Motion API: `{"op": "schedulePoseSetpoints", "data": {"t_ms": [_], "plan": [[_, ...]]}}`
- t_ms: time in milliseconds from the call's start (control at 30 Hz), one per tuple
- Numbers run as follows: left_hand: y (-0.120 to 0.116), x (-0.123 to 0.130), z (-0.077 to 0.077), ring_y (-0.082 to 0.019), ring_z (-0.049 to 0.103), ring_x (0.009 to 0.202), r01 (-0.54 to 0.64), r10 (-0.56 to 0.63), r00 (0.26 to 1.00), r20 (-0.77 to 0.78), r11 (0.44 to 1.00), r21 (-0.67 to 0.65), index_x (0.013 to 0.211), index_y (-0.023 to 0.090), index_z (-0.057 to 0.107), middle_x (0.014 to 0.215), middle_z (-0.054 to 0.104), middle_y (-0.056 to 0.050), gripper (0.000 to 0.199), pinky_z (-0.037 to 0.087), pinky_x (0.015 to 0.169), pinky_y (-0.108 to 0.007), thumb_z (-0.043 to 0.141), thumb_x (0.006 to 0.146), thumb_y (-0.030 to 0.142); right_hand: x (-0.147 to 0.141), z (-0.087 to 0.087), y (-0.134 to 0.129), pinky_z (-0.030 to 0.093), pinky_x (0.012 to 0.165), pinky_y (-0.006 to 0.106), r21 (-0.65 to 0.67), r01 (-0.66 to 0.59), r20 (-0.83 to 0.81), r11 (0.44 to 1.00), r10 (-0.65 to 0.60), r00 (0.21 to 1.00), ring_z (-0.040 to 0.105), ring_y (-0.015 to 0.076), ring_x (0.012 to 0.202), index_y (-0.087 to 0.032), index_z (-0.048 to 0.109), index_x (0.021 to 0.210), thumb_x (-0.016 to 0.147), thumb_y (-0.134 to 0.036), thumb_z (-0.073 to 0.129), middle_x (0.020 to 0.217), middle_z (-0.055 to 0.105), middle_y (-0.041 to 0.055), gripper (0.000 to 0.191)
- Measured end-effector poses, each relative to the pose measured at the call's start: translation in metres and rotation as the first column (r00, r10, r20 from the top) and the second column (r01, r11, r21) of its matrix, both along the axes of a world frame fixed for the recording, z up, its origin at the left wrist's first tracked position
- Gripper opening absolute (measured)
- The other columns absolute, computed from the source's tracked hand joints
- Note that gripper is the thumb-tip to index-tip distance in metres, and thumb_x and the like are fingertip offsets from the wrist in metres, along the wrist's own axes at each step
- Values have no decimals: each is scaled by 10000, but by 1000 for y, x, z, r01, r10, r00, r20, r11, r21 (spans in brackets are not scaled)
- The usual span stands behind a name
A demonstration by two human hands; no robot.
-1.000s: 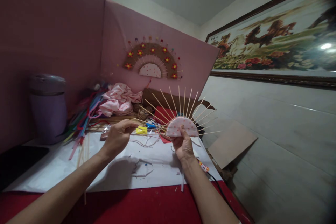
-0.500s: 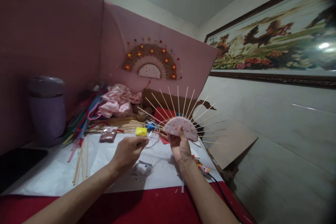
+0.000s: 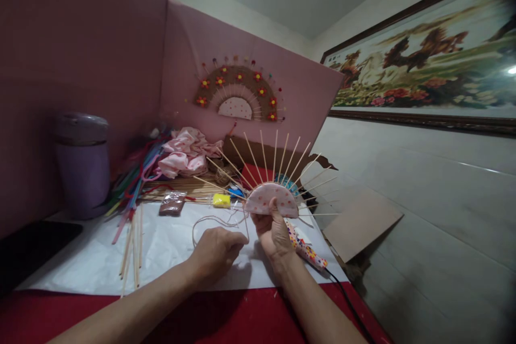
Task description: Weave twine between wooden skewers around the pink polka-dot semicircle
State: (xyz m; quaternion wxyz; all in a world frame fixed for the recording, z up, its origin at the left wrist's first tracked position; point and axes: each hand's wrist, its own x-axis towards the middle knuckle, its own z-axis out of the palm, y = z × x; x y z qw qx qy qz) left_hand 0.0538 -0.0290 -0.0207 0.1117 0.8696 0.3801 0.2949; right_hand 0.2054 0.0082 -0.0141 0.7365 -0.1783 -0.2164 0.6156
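My right hand [image 3: 274,231] grips a fabric-covered half-disc [image 3: 264,199], pale pink with darker dots, its thumb lying on the front. Thin wooden sticks [image 3: 275,156] fan out from the half-disc's curved edge. A thin twine [image 3: 247,226] runs down from the left end of the half-disc to my left hand [image 3: 220,252], which is closed in a pinch on it. More of that twine loops over the white sheet behind the left hand. A flower-patterned glue gun [image 3: 308,252] with a black cord lies right of my right hand.
A finished fan decoration [image 3: 237,94] hangs on the pink board. Packets of brown clay [image 3: 172,204] and yellow clay [image 3: 221,201], loose sticks [image 3: 131,252], pipe cleaners [image 3: 135,185], crumpled pink cloth [image 3: 187,153] and a purple bin [image 3: 83,166] stand or lie leftward. Cardboard [image 3: 363,226] leans at right.
My left hand has moved down and right, closer to my right hand, with the twine drawn along. The half-disc has shifted slightly left and turned a little. The whole view has shifted slightly.
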Motion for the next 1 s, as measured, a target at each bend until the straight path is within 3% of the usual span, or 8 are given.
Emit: {"op": "schedulePoseSetpoints", "data": {"t_ms": [200,300,367,500,567,633,800,1000], "plan": [[4,1,-1,-191,581,695,-138,141,989,38,987,-78,823,236,665,706,667,-42,212,356,613,-272,466,755,209,2,3,-3,529,649,248,30,-32,33,999,31,999,638,120,733,-201,600,860,610,-276,737,787,695,-21,295],[8,-1,3,-202,568,792,-183,211,948,239,974,-134,781,213,679,788,671,-55,164,385,691,-297,538,699,224,-1,5,-7,518,700,273,94,-58,55,994,53,997,628,124,769,-208,601,896,628,-276,725,780,690,-22,303],[10,-2,8,-189,570,732,-168,266,859,438,954,-249,834,185,676,803,668,-62,204,408,656,-296,569,676,258,-4,5,-10,508,732,291,124,-74,68,990,66,995,621,129,794,-211,604,906,647,-286,711,792,689,-17,290],[7,0,14,-90,481,449,211,307,598,740,831,-515,949,141,611,807,644,-60,333,321,378,-216,598,671,323,-11,4,-13,475,806,319,140,-117,90,983,105,990,604,141,841,-210,614,903,652,-328,701,835,683,-6,290],[5,3,15,-82,495,459,396,311,490,815,753,-525,911,131,594,793,631,-60,315,303,356,-190,611,674,338,-13,4,-14,466,813,325,138,-113,101,984,100,990,596,145,851,-220,612,909,642,-338,706,851,677,-12,308],[5,4,13,-85,506,456,450,323,425,846,735,-507,818,121,586,676,610,-35,274,334,372,-186,618,675,352,-14,2,-15,472,774,311,120,-92,116,988,78,990,592,141,826,-230,613,895,632,-334,714,834,672,-23,301],[7,5,10,-26,277,316,327,372,420,828,789,-520,737,115,581,387,395,80,264,176,322,-157,610,678,370,-18,-3,-18,470,689,278,108,-84,204,991,60,977,577,138,769,-204,632,830,631,-351,710,786,657,-15,259],[0,6,16,-38,270,386,337,297,475,829,809,-482,772,110,636,436,391,64,273,179,362,-167,601,688,368,-23,-3,-23,459,614,244,92,-79,257,993,53,965,573,126,673,-153,646,802,649,-307,704,735,663,15,225]]}}
